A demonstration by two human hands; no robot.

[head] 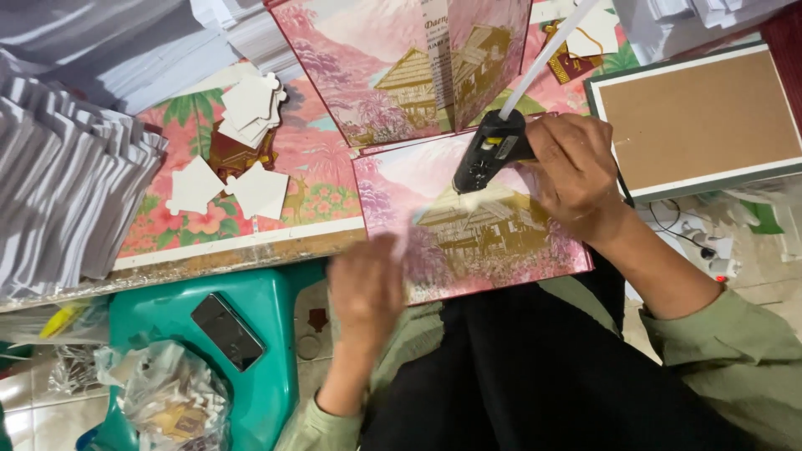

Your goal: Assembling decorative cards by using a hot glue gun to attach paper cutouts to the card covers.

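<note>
My right hand (576, 171) grips a black hot glue gun (491, 152) with a white glue stick (547, 54) sticking out of its back; the nozzle points down at a pink folded card (501, 242) printed with golden houses. This card lies open on my lap, with its upper flap (393, 67) standing up. My left hand (363, 292) is blurred at the card's lower left edge, pinching a small pale piece (408, 230) near the card's surface.
White house-shaped cutouts (251, 108) lie on a floral sheet (317, 167) at the left. Stacks of white paper (67, 192) fill the far left. A teal plastic stool (267, 334) carries a phone (227, 331) and a crumpled plastic bag (167, 397). A brown board with a white border (702, 121) lies at right.
</note>
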